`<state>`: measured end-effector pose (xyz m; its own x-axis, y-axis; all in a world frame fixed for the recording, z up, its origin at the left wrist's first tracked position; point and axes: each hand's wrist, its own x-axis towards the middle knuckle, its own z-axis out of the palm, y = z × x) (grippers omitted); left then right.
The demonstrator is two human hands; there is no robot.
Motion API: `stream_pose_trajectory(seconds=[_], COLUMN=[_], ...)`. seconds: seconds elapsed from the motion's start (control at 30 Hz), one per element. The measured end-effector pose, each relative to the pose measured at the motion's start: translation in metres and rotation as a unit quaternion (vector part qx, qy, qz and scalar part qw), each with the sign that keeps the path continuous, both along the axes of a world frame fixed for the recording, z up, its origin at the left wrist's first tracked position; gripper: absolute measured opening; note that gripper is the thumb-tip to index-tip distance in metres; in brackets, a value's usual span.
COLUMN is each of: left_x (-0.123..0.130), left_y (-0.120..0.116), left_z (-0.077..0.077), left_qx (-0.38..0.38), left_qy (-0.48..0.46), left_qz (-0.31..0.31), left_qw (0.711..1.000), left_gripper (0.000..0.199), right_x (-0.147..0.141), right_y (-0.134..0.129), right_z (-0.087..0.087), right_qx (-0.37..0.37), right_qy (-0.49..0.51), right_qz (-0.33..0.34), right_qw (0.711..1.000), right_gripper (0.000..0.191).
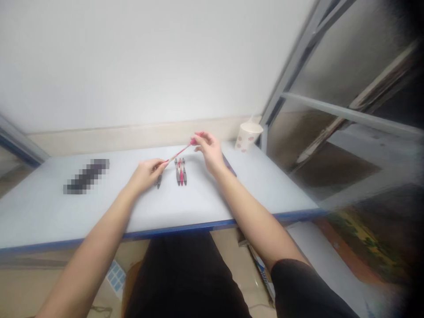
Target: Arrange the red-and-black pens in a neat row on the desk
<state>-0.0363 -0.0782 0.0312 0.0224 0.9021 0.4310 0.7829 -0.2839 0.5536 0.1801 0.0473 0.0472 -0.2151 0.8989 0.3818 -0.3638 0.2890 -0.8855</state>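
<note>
A thin pinkish-red strip or stick (179, 152) runs slantwise between my hands above the table. My left hand (147, 173) pinches its lower end, and my right hand (209, 151) holds its upper end, where a red piece shows at the fingertips. Below it, three pens lie side by side on the table: a dark one (178, 174), a red one (181, 174) and another dark one (184, 173). Another dark pen (159, 181) lies partly hidden beside my left hand.
The white table (159, 216) has a blue front edge. A pixelated dark object (86, 176) lies at the left. A patterned paper cup (248, 137) stands at the back right. A flat dark item (229, 166) is partly behind my right wrist. Metal framing (281, 99) rises on the right.
</note>
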Motion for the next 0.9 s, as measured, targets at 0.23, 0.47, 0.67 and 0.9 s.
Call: stream_pose_trajectory(seconds=[0.23,0.47,0.67,0.9], left_x=[0.0,-0.0005,-0.0004,0.0024], left_y=[0.0001,0.0013,0.0006,-0.0003], left_z=[0.0016,-0.0003,0.0007,0.0026], left_qx=[-0.002,0.0,0.001,0.004], left_qy=[-0.001,-0.002,-0.006,-0.004], left_qz=[0.013,0.007,0.013,0.015], left_qw=[1.0,1.0,1.0,1.0], left_gripper=[0.041,0.043,0.041,0.041], right_x=[0.0029,0.0035,0.0035,0.0031], right_y=[0.0035,0.004,0.0053,0.0051], right_z=[0.0017,0.0009,-0.0004,-0.0009], right_qx=[-0.011,-0.02,-0.019,-0.028], right_qy=[0.039,0.021,0.033,0.037], right_qz=[-0.011,0.007,-0.002,0.015], right_qw=[0.999,1.0,0.999,0.999], right_gripper=[0.034,0.037,0.036,0.039])
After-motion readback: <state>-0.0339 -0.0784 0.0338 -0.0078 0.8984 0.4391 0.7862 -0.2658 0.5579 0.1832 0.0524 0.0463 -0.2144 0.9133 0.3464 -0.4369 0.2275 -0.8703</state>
